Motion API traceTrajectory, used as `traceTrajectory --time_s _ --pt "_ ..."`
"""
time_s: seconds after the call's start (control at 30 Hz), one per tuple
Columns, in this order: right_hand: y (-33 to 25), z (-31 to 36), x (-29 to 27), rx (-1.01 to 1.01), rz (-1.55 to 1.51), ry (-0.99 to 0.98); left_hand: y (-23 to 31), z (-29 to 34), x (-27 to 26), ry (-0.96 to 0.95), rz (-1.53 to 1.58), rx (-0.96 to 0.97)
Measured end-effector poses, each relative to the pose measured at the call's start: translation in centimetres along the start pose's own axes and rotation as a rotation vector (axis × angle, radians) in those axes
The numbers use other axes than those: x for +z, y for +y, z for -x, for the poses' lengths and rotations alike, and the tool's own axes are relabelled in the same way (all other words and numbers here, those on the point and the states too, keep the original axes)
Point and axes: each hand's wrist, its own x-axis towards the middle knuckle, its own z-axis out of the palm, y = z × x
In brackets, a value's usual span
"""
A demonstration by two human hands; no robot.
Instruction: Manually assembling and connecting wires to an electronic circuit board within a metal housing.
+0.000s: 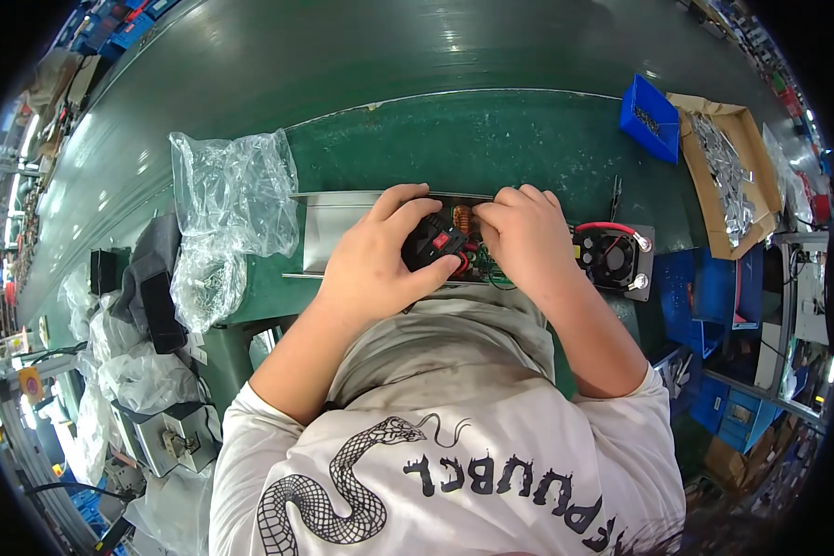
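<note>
An open metal chassis [329,232] lies lengthwise on the green bench before me. My left hand [371,255] grips a black end panel [422,243] that carries a red rocker switch [441,239], thumb on the near side and fingers over the top. Beside it my right hand [528,236] reaches into the chassis, fingers curled and pressed together by a copper-wound coil [461,218]; whatever is between its fingertips is hidden. Thin wires and part of a circuit board show between the hands. At the right end sit a black fan [609,258] and a thick red cable [612,227].
Clear plastic bags [236,195] lie left of the chassis. To the far right stand a blue bin [649,120] of small dark parts and a cardboard box [751,181] with silvery pieces. A thin dark tool [615,196] lies behind the fan. Blue crates [727,287] sit lower right.
</note>
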Motion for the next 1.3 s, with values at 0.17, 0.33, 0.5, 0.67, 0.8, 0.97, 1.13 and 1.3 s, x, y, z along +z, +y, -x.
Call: traceTrajectory --time_s 0.17,0.33,0.5,0.67,0.8,0.97,1.13,1.3 --pt "-0.2 0.1 -1.9 0.019 -0.049 0.039 -0.1 -0.2 0.2 0.005 0.002 0.022" --pt "3.0 3.0 -9.1 0.234 -0.006 0.302 0.0 0.2 0.1 0.022 -0.015 -0.012" --pt "13.3 10.5 -10.4 0.767 -0.201 0.194 -0.3 -0.1 -0.1 0.012 0.045 -0.021" --pt "14.9 13.9 -5.2 0.877 -1.284 0.175 -0.5 -0.1 0.2 0.035 -0.091 0.024" --pt "13.3 12.4 -4.6 0.618 -1.926 0.335 0.3 0.1 0.4 0.079 -0.331 0.037" --pt "12.0 11.2 -5.9 0.552 -1.848 0.283 -0.7 -0.3 0.5 0.049 -0.336 0.111" --pt "12.1 11.5 -5.2 0.581 -1.889 0.317 -0.6 -0.4 0.5 0.014 -0.297 0.099" --pt "11.8 11.7 -4.6 0.635 -2.006 0.437 -0.4 -0.5 0.6 0.002 -0.346 0.106"
